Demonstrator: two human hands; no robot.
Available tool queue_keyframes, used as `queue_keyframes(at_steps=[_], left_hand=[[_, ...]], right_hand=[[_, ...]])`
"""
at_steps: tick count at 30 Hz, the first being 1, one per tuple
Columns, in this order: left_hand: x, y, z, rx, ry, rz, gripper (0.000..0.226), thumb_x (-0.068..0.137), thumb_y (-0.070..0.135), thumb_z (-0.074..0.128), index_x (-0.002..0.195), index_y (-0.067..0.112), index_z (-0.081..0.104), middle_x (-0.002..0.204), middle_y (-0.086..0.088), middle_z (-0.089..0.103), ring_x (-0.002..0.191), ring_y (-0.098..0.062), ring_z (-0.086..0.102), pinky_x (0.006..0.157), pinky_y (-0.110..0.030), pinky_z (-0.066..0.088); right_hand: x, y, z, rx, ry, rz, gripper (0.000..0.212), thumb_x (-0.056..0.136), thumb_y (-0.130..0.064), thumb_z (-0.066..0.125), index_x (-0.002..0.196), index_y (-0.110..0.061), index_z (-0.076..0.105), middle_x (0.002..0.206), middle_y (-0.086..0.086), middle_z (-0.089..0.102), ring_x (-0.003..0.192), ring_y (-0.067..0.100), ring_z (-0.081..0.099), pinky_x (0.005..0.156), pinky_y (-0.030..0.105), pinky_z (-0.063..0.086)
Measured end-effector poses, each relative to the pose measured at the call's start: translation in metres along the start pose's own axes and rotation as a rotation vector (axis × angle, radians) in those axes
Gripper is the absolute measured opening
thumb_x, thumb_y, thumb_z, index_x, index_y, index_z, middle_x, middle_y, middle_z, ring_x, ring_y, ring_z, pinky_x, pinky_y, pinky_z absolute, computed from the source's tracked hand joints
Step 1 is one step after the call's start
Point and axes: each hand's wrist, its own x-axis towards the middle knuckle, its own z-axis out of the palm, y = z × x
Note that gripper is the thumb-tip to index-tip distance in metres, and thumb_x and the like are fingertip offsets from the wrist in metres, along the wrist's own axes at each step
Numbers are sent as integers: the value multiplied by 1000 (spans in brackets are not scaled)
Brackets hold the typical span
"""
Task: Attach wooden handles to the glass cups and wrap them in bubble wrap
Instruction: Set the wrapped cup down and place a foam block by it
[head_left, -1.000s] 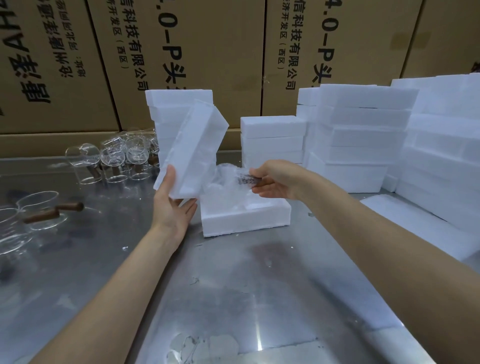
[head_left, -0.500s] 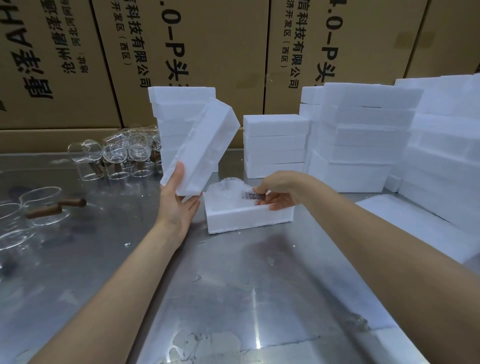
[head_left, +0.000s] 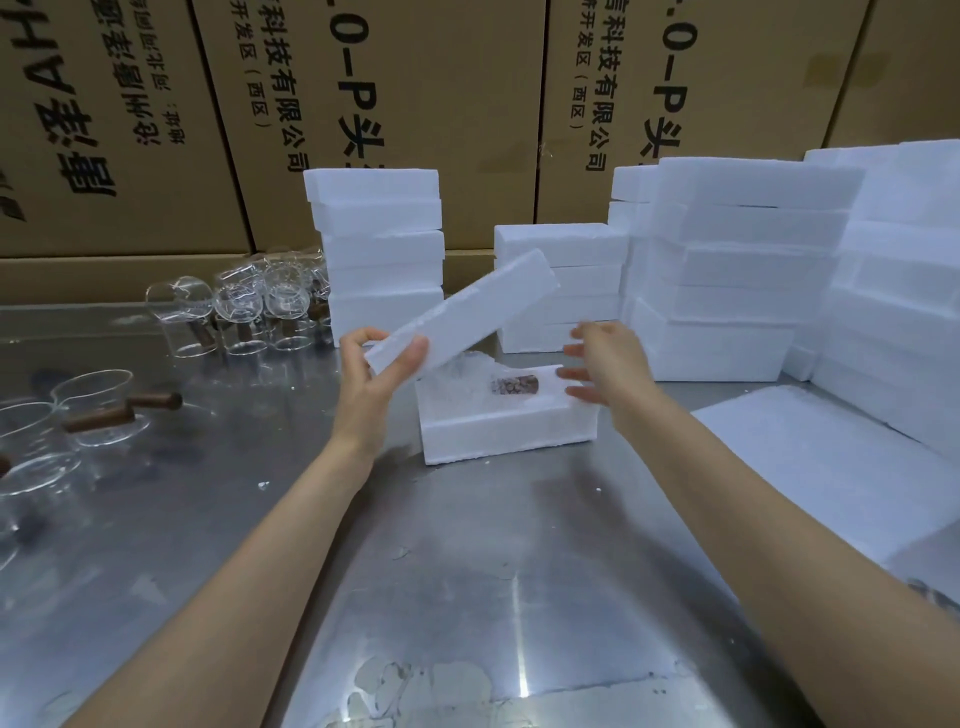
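Bubble-wrapped glass cup (head_left: 483, 376), its wooden handle (head_left: 514, 386) showing through the wrap, lies in the open foam box (head_left: 506, 431) on the metal table (head_left: 467, 545). Above the box, the left hand (head_left: 374, 374) pinches a foam lid (head_left: 462, 317) between thumb and fingers, tilted, apparently ready to close it. At the box's right end, the right hand (head_left: 605, 366) hovers with fingers straight and empty, likely to steady it; unwrapped cups (head_left: 244, 306) wait to the box's left.

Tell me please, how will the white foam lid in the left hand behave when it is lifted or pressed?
The foam lid probably weighs little: the left hand holds it tilted by one end alone. It looks stiff, since it stays straight with no sag. It may crumble or dent if squeezed; white crumbs lie on the metal table.
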Motion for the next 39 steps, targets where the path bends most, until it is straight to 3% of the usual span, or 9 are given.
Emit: queue_keyframes(at_steps=[3,7,10,12,19,21,24,32,39], left_hand=[[-5,-3,5,128,-69,120,49,73,32,77,102,26,39,102,3,45,80,1,56,70,-12,44],[-8,-7,7,318,-115,107,45,69,43,69,101,36,38,129,-9,45,103,-22,52,92,-35,44],[-10,-5,8,381,-143,124,59,69,49,77,110,32,38,133,-5,40,99,-5,51,90,-16,41],[-11,-3,9,405,-151,164,62,67,48,72,115,26,39,131,-2,39,86,12,48,72,2,35],[-12,-2,10,466,-164,194,58,67,52,72,111,34,39,128,5,38,88,3,46,67,4,34],[-14,-1,10,475,-170,184,51,66,52,68,106,40,38,128,5,38,96,12,44,73,1,34],[-15,-4,7,484,-191,143,53,61,58,71,101,45,38,131,1,39,114,-5,46,92,-19,38],[-16,-9,3,483,-183,95,63,51,68,69,101,43,40,133,4,41,124,-12,45,102,-31,37],[-18,-5,6,490,-198,22,67,60,56,71,113,32,37,134,4,38,121,-15,44,89,-19,38]], right_hand=[[-2,11,-14,178,88,-40,21,95,-24,42,110,-16,54,109,3,63,81,17,63,69,30,51],[-9,16,-18,217,45,-82,27,97,-37,41,113,-22,56,108,0,63,87,13,61,70,26,49],[-12,15,-12,145,10,-136,34,98,-48,34,106,-27,60,100,-4,63,90,13,61,73,25,48],[-13,15,-10,129,-1,-157,32,97,-51,35,92,-32,61,94,-8,64,87,11,61,70,24,48],[-10,19,-11,25,9,-226,20,92,-51,44,83,-36,55,92,-20,55,91,1,53,91,34,45],[-7,21,-12,-11,12,-227,16,91,-46,47,85,-33,54,92,-18,54,89,2,52,89,34,45],[-7,25,-12,-81,18,-215,15,91,-35,48,81,-24,51,81,-12,50,77,8,49,74,30,42],[-10,33,-9,-149,30,-199,24,90,-30,46,68,-25,36,69,-11,38,60,6,36,55,26,26],[-9,33,-10,-131,18,-148,22,89,-33,47,71,-26,38,73,-12,40,64,5,39,57,25,28]])
